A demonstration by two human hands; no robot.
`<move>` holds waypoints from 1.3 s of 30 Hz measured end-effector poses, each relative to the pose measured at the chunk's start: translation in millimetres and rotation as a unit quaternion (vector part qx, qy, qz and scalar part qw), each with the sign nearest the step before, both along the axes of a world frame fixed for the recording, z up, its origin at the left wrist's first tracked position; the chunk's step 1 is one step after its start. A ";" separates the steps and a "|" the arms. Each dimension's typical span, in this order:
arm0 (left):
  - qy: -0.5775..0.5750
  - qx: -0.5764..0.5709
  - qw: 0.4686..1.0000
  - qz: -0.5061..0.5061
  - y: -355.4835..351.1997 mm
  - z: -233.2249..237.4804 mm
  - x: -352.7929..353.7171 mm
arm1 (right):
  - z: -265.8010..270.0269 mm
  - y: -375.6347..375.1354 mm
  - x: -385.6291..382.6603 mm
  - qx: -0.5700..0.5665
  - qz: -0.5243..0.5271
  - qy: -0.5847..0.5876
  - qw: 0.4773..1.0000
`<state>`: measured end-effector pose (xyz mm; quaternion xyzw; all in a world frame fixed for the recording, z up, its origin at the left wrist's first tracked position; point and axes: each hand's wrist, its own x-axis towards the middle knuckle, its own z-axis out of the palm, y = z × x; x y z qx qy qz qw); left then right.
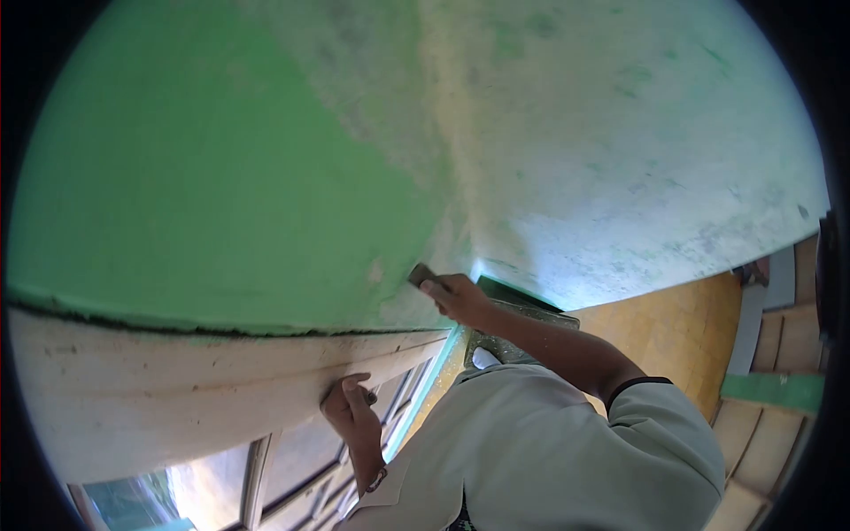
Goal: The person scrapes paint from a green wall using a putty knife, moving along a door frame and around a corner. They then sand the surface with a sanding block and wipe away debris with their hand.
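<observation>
A smooth, bright green painted wall (pixel 221 195) filled the space above and to the left of my hands. Along its lower side, a rough dark gap (pixel 177 329) separated it from a pale beige, brown-stained ledge (pixel 159 385). My left hand (pixel 351 414), with a band at the wrist, was at that ledge, fingers curled narrowly. Something small and dark showed by the fingertips, but I could not tell what it was or whether I held it. Brown-framed window panes (pixel 301 460) lay below it.

Up and to the right, my right hand (pixel 462 299) was closed around a short, dark, flat-ended tool (pixel 421 274). Its end was at the green wall, where the paint broke into a chalky grey-white patch just short of the corner. To my judgement, that place called for the end laid flat, never tipped onto a point that could gouge, with short, even strokes and light pressure. The corner beside my knuckles wanted slower movement, and the left hand's place on the ledge seemed useful for balance.

Beyond the corner, above and right of my right hand, stood a whitish wall (pixel 611 159) flecked with green; below it was a yellow tiled floor (pixel 655 332).
</observation>
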<state>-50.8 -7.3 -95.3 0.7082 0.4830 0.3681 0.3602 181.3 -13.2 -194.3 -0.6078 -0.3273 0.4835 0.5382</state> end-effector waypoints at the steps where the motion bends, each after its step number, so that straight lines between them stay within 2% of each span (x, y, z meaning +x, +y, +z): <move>1: -0.003 -0.003 1.000 0.012 0.4 -3.5 0.4 | 0.6 -7.9 5.7 -0.033 0.022 0.018 0.999; 4: -0.001 -0.020 1.000 0.007 2.5 -12.3 -6.1 | -20.1 -42.3 15.5 -0.077 0.053 0.052 0.994; 6: 0.003 -0.032 0.999 0.000 2.7 -14.7 -2.9 | -43.3 -70.2 21.4 -0.134 0.020 0.108 0.985; 8: -0.035 -0.170 0.985 -0.014 -1.2 -13.9 5.2 | -72.6 -97.6 26.9 -0.114 -0.017 0.141 0.983; 10: -0.033 -0.171 0.983 -0.050 -0.8 -25.9 16.2 | -92.5 -121.1 34.0 -0.092 -0.054 0.174 0.979; 14: -0.001 -0.124 0.978 -0.166 -11.4 -15.5 63.4 | -97.5 -155.1 41.1 -0.139 -0.076 0.219 0.963; 16: -0.091 -0.126 0.958 -0.239 -12.5 -18.4 92.4 | -117.6 -169.4 46.2 -0.110 -0.083 0.180 0.974; 18: -0.097 -0.130 0.944 -0.289 -18.6 -8.1 124.4 | -107.4 -184.8 61.3 -0.087 -0.132 0.188 0.969; 21: -0.111 -0.110 0.910 -0.384 -33.9 6.6 170.8 | -96.3 -214.7 86.7 -0.075 -0.185 0.112 0.974; 24: -0.124 -0.104 0.864 -0.477 -50.9 16.3 214.1 | -91.7 -257.6 110.1 -0.086 -0.236 0.138 0.958; 26: -0.091 -0.069 0.821 -0.559 -69.3 26.1 243.6 | -107.4 -290.5 124.6 -0.085 -0.270 0.126 0.951; 27: -0.117 -0.075 0.797 -0.587 -81.1 31.0 258.7 | -105.7 -307.1 129.8 -0.092 -0.300 0.130 0.940; 32: -0.090 -0.075 0.756 -0.643 -118.4 40.9 315.1 | -119.3 -373.2 147.0 -0.112 -0.422 0.128 0.891; 34: -0.089 -0.082 0.745 -0.656 -125.7 38.9 331.1 | -130.8 -391.7 150.8 -0.112 -0.440 0.125 0.882; 39: -0.064 -0.070 0.722 -0.686 -151.4 45.5 369.8 | -118.6 -429.6 162.0 -0.141 -0.487 0.147 0.849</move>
